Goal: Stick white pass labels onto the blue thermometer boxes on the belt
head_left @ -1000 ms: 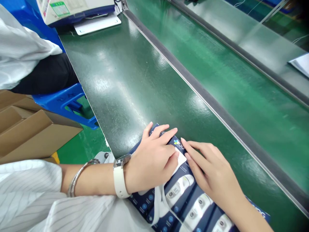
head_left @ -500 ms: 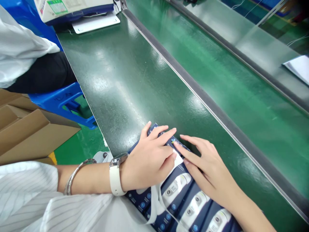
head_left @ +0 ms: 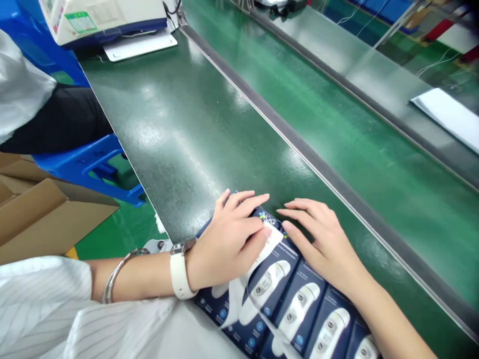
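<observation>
Several dark blue boxes [head_left: 295, 279], each printed with a white thermometer, stand side by side at the table's near edge. My left hand [head_left: 232, 239] lies over the leftmost boxes, three fingers stretched out, thumb and index pinched on a white label strip [head_left: 235, 301]. That strip trails down over the box fronts from beneath the hand. A white label piece [head_left: 275, 239] shows beside the thumb, on the box face; whether it is stuck down I cannot tell. My right hand [head_left: 322, 239] is open, fingers spread and curved, its index fingertip at the upper edge of a neighbouring box.
A green table [head_left: 168, 134] runs along a sunken green belt [head_left: 337, 134] with a grey rail [head_left: 299, 144] between them. A printer [head_left: 108, 20] stands at the far left end. Beside the table are a seated person [head_left: 22, 89], a blue stool [head_left: 90, 164] and open cartons [head_left: 48, 214].
My right hand has lifted its fingers off the label area and shifted slightly right. The left hand stays in nearly the same place. The view has turned a little to the right.
</observation>
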A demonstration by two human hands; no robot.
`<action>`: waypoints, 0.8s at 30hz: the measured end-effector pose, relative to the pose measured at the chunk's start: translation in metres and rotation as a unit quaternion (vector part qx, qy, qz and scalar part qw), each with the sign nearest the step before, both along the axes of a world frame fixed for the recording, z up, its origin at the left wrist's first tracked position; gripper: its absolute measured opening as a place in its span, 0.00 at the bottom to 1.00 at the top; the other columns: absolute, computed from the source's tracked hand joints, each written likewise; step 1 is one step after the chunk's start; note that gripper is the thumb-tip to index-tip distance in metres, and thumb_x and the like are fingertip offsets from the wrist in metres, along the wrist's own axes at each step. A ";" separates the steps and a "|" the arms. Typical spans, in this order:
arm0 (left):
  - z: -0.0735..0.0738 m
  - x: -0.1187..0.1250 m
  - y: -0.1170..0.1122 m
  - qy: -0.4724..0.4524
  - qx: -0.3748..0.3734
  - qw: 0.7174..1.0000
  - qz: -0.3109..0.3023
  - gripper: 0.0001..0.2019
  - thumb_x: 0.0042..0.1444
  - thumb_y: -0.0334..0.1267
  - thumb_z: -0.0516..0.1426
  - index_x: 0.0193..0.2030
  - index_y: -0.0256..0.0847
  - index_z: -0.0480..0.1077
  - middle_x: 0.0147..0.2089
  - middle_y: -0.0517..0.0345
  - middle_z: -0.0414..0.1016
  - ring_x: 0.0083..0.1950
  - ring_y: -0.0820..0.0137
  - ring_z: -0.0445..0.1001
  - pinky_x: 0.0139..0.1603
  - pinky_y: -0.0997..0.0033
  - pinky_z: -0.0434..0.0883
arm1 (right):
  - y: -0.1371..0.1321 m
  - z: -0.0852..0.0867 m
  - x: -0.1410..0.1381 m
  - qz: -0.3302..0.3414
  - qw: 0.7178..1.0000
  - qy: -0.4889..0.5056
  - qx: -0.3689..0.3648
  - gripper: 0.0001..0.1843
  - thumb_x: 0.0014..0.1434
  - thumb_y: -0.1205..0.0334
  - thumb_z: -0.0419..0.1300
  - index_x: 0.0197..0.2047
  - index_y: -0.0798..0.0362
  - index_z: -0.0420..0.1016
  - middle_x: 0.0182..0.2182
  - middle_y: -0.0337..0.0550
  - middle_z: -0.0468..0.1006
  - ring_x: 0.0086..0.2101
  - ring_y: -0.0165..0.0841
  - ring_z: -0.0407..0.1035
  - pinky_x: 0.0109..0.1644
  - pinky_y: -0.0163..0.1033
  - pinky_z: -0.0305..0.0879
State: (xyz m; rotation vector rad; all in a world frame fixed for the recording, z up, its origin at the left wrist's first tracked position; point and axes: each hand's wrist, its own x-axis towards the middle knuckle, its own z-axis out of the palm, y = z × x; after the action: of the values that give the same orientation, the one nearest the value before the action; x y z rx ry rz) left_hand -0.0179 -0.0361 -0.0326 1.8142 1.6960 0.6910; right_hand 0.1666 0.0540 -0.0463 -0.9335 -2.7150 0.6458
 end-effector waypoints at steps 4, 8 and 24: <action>0.004 0.002 0.000 -0.100 0.069 0.993 0.012 0.15 0.59 0.35 0.48 0.21 0.38 0.62 0.57 0.57 0.63 0.62 0.65 0.52 0.62 0.58 0.52 | -0.028 0.010 0.003 -0.073 0.983 0.146 -0.081 0.17 0.57 0.60 0.54 0.51 0.47 0.62 0.43 0.43 0.68 0.46 0.36 0.61 0.49 0.45 0.60; 0.008 0.008 0.000 -0.145 0.095 0.985 -0.010 0.13 0.58 0.35 0.50 0.24 0.38 0.66 0.54 0.54 0.65 0.60 0.66 0.55 0.61 0.61 0.53 | -0.056 0.017 -0.001 -0.162 0.941 0.240 -0.178 0.12 0.57 0.64 0.55 0.45 0.46 0.63 0.37 0.39 0.68 0.37 0.30 0.66 0.39 0.35 0.64; 0.004 0.018 -0.001 -0.194 0.098 0.976 -0.004 0.09 0.55 0.36 0.54 0.24 0.40 0.66 0.36 0.59 0.73 0.52 0.67 0.63 0.57 0.60 0.58 | -0.073 0.025 -0.002 -0.139 0.967 0.166 -0.133 0.02 0.60 0.65 0.50 0.37 0.49 0.62 0.28 0.35 0.65 0.28 0.26 0.61 0.32 0.34 0.58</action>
State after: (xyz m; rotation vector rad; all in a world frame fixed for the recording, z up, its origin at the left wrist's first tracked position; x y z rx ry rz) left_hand 0.0001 -0.0371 -0.0285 1.6731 1.4005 1.1599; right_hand 0.1647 -0.0191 -0.0218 -1.1242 -2.1896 1.0189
